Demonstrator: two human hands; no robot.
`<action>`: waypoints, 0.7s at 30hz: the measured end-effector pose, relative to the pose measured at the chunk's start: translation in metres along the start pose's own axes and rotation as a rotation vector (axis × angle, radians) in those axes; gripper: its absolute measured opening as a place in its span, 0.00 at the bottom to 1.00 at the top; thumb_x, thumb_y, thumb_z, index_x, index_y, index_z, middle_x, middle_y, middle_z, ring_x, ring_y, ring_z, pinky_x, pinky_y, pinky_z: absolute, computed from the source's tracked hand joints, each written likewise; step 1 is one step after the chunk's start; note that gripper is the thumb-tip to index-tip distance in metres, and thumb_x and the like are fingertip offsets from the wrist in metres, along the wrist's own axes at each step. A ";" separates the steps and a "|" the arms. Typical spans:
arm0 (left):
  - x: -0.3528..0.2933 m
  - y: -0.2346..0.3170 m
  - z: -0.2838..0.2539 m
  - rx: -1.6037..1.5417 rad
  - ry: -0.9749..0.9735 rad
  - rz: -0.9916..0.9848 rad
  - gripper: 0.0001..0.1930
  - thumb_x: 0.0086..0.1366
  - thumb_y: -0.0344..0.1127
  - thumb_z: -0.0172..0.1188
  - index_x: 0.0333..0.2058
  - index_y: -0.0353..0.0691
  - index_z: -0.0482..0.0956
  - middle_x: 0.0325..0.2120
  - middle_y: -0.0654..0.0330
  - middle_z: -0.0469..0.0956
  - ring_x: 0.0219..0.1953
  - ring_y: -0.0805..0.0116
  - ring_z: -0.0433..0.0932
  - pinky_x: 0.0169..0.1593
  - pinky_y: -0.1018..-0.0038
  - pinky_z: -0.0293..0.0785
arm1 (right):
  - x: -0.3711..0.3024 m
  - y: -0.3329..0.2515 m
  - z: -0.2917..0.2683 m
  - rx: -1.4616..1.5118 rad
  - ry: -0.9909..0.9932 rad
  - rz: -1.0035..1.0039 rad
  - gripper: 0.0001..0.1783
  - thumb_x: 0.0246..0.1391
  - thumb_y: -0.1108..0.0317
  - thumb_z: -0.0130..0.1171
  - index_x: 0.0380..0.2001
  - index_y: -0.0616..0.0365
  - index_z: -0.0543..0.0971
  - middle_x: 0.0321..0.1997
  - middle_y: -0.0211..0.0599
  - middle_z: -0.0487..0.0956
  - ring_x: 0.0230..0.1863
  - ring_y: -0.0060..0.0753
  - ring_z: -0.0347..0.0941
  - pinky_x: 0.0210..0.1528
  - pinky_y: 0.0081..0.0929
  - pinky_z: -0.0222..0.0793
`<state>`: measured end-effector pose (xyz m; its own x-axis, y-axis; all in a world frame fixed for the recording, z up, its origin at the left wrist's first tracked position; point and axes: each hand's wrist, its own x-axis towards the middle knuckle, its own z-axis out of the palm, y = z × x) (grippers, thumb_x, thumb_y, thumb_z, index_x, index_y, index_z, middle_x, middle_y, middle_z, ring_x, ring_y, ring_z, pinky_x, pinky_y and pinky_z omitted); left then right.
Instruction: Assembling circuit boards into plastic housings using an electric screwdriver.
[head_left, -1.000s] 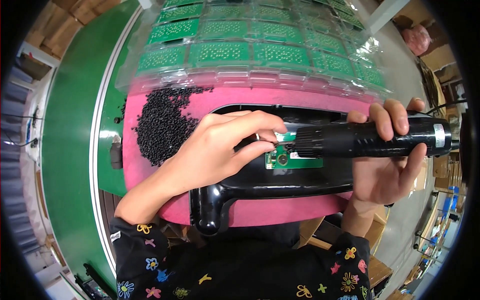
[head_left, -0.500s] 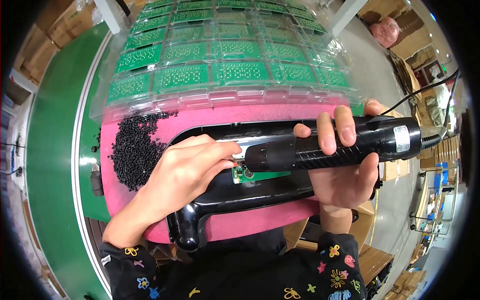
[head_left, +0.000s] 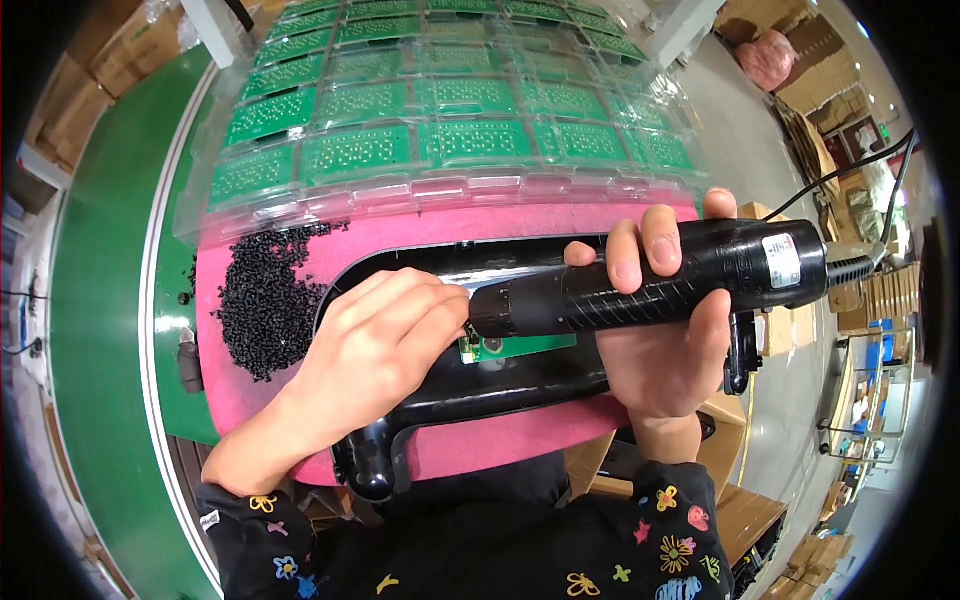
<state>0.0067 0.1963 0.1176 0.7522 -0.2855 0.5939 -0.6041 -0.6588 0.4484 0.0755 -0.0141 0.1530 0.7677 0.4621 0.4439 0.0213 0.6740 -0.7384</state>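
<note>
A black electric screwdriver [head_left: 640,295] lies nearly level across my right hand [head_left: 655,350], which grips it with the fingers over the top and the thumb below. Its tip end points left, toward my left hand [head_left: 385,335]. There the fingers are pinched together at the screwdriver's nose; what they hold is hidden behind them. Under the nose sits a small green circuit board [head_left: 530,347], partly covered, inside a long glossy black plastic housing [head_left: 510,390]. The housing rests on a pink work surface [head_left: 480,440].
Clear plastic trays of green circuit boards [head_left: 365,150] fill the far side. A pile of small black parts [head_left: 262,310] lies left of my left hand. From the screwdriver's right end a black cable [head_left: 850,268] runs up. An open cardboard box [head_left: 720,440] stands at the near right.
The screwdriver and my right hand have shifted left and slightly up. The fingers of my left hand have drawn in tighter against its nose, and the fingertips are now less visible.
</note>
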 end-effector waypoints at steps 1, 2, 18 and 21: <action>0.000 0.000 -0.001 0.085 0.010 0.041 0.14 0.46 0.25 0.67 0.34 0.31 0.79 0.29 0.56 0.80 0.32 0.60 0.80 0.37 0.68 0.78 | 0.000 0.000 0.000 -0.024 0.008 -0.010 0.33 0.64 0.54 0.57 0.67 0.40 0.55 0.44 0.26 0.65 0.44 0.27 0.65 0.61 0.49 0.58; -0.001 0.001 -0.001 0.172 0.021 0.079 0.13 0.45 0.26 0.66 0.32 0.31 0.79 0.29 0.56 0.80 0.32 0.60 0.80 0.37 0.69 0.78 | 0.000 -0.001 0.001 -0.046 0.015 -0.018 0.34 0.64 0.53 0.56 0.67 0.40 0.54 0.45 0.26 0.64 0.44 0.27 0.65 0.61 0.49 0.58; 0.001 0.003 -0.005 0.105 -0.085 -0.032 0.10 0.47 0.27 0.67 0.29 0.36 0.77 0.24 0.61 0.76 0.29 0.62 0.78 0.35 0.68 0.75 | 0.001 0.004 0.003 -0.102 -0.110 -0.125 0.34 0.61 0.52 0.62 0.64 0.43 0.58 0.49 0.23 0.64 0.40 0.23 0.67 0.53 0.45 0.61; -0.003 0.002 -0.004 0.026 -0.064 -0.114 0.10 0.47 0.27 0.68 0.29 0.35 0.78 0.23 0.59 0.77 0.29 0.60 0.78 0.33 0.66 0.75 | -0.001 0.000 0.006 0.024 -0.066 -0.181 0.33 0.57 0.55 0.67 0.59 0.44 0.62 0.47 0.22 0.65 0.39 0.22 0.68 0.52 0.43 0.61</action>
<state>0.0022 0.1989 0.1190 0.8312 -0.2511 0.4960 -0.5076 -0.7068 0.4927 0.0713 -0.0109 0.1552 0.7092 0.3681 0.6012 0.1397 0.7625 -0.6317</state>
